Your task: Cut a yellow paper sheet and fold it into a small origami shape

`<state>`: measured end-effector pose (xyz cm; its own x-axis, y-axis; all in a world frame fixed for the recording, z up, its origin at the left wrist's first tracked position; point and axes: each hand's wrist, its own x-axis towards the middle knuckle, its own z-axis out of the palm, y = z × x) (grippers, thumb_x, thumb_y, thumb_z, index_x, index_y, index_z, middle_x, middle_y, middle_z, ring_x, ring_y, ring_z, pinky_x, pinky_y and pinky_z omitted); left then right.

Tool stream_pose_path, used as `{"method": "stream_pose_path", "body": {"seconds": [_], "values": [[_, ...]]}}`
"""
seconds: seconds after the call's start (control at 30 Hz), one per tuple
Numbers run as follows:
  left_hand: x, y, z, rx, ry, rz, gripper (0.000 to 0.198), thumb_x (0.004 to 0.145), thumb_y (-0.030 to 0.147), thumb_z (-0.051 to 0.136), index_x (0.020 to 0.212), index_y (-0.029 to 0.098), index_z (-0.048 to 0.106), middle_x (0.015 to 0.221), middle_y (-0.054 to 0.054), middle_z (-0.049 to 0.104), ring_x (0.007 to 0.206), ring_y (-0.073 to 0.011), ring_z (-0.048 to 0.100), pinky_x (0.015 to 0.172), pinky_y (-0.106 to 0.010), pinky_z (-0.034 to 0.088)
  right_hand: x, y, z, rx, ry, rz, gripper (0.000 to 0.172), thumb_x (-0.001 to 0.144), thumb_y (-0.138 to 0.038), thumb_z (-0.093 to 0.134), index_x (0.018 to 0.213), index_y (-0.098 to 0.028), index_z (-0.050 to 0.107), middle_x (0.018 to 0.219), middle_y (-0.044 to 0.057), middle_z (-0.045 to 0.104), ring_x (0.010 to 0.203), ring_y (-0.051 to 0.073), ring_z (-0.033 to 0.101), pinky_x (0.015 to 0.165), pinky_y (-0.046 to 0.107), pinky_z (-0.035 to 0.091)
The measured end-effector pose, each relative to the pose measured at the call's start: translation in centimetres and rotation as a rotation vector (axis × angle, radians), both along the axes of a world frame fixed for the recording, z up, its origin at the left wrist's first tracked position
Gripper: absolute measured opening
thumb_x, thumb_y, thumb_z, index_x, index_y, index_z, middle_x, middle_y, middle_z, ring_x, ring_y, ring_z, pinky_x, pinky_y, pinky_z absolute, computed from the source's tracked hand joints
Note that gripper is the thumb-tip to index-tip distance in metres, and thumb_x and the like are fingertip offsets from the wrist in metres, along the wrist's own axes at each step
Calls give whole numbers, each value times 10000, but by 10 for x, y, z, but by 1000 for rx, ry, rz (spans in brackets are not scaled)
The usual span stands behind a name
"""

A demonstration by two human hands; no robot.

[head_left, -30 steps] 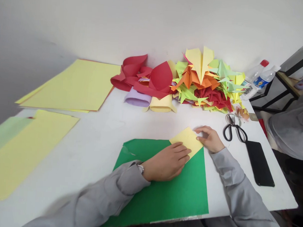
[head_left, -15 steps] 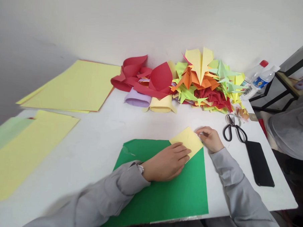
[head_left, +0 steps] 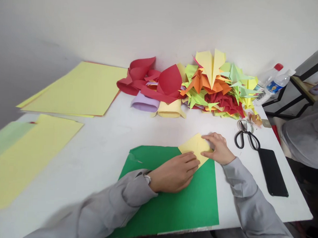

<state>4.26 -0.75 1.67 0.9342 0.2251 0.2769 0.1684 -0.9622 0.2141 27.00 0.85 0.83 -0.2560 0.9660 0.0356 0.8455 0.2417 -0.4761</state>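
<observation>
A small piece of yellow paper lies turned like a diamond over the upper right part of a green sheet. My left hand rests flat on its lower left side, fingers stretched out and lying together, palm down. At the paper's right corner is my right hand, its thumb and forefinger apart; the thumb and fingertips touch the paper's right side. Neither hand is lifted far from the surface. What lies beneath the left palm is hidden.
Black-handled scissors and a black phone-like slab lie at the right. Along the wall stand red paper shapes, a heap of folded paper and bottles. Large yellow sheets are at the left. A grey-clothed person shows at the right edge.
My right hand has shifted slightly left over the paper's right corner, and its thumb and forefinger have spread apart. My left hand has hardly moved.
</observation>
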Motion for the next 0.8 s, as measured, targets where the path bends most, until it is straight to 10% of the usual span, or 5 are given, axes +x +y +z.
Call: {"method": "stream_pose_path", "body": {"seconds": [0.8], "values": [[-1,2,1,-84,-38,39,233,895,153,416,1065,109,570,1001,-143,606,1023,-251,527,944,-458,447,-2,-8,3,43,-82,94,788,545,-471,793,1253,-256,520,1155,82,530,1117,299,453,967,440,325]]}}
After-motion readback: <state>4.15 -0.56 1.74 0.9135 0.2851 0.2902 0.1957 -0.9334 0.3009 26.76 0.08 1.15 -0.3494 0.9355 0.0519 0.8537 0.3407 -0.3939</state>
